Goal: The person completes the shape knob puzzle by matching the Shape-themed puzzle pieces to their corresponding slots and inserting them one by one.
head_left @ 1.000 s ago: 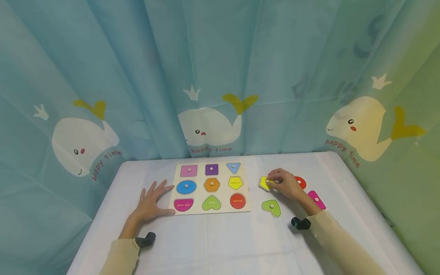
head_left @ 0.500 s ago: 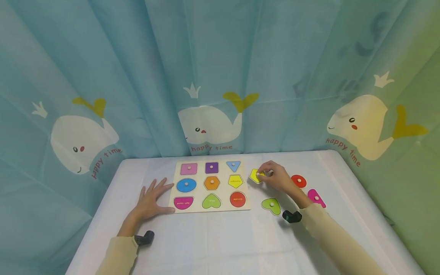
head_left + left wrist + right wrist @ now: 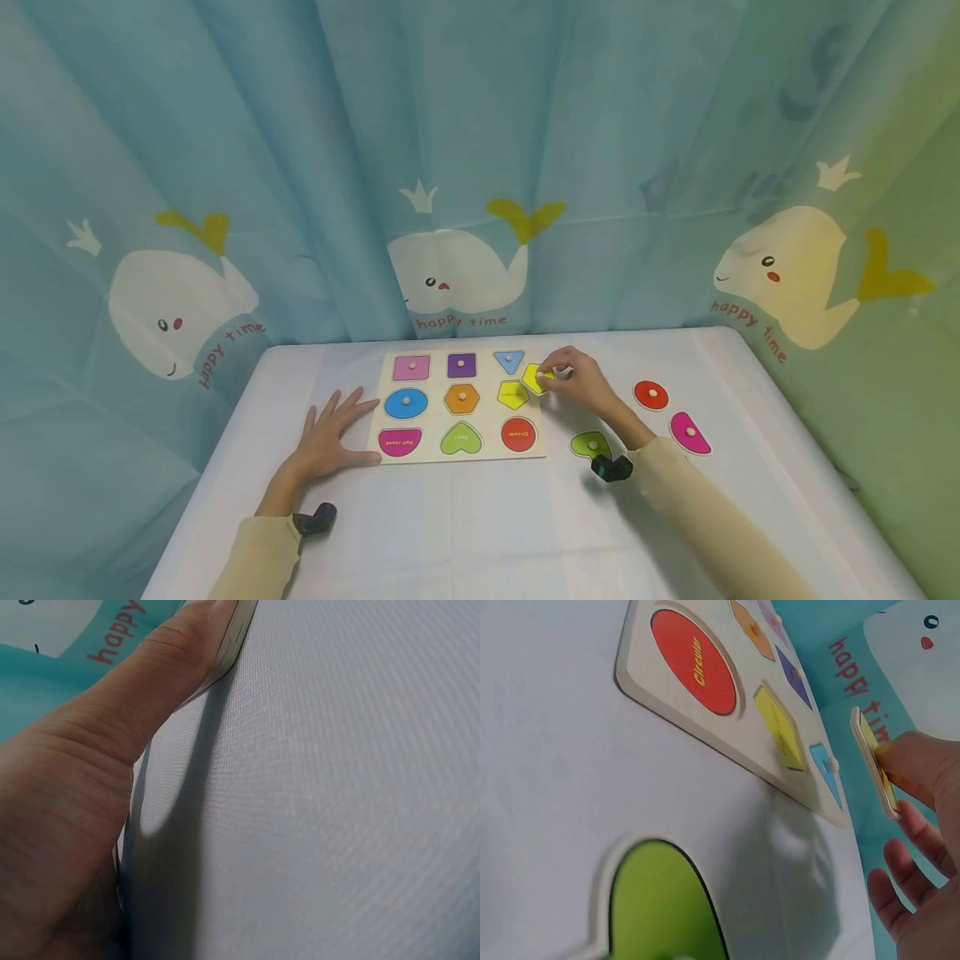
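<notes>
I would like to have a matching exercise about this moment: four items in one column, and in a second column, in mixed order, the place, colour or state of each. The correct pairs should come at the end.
Column one
1. pentagon piece
2. loose heart piece
3. loose circle piece
4. left hand

Column two
A. red, lying on the table
B. touching the board
C. held in the right hand
D. green, lying on the table

Right pairs: 1-C, 2-D, 3-A, 4-B
</notes>
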